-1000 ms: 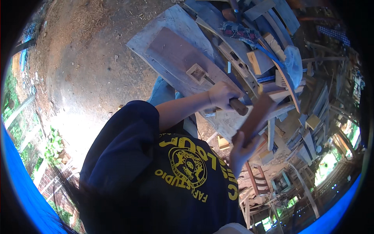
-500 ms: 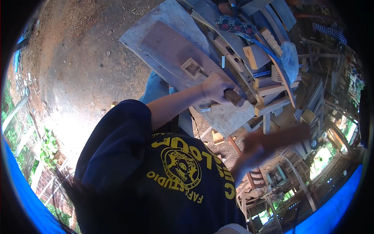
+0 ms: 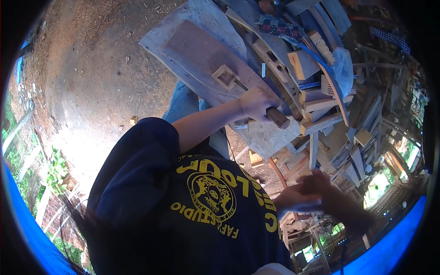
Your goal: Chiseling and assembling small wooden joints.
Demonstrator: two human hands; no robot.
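My left hand [image 3: 259, 104] is closed round the dark wooden handle of a chisel [image 3: 278, 118]. Its metal blade reaches from my fist to the edge of a small square hollow piece of pale wood [image 3: 225, 76]. That piece lies on a broad brown board [image 3: 197, 48], above a greyish sheet [image 3: 192, 13]. Out to the right, my right hand [image 3: 298, 198] grips a brown wooden mallet [image 3: 346, 211]. The mallet is smeared by motion, its head held well away from the chisel.
Several wood blocks and offcuts [image 3: 321, 104] are stacked just right of the board. A clear plastic bag [image 3: 342, 66] and a rolled patterned cloth [image 3: 279, 27] lie among them. Dirt floor with shavings [image 3: 91, 59] spreads to the left; more timber [image 3: 366, 137] stands at right.
My right hand has swung the mallet downward in the picture, toward the lower right, away from the chisel. My left hand keeps its hold on the chisel, almost unmoved.
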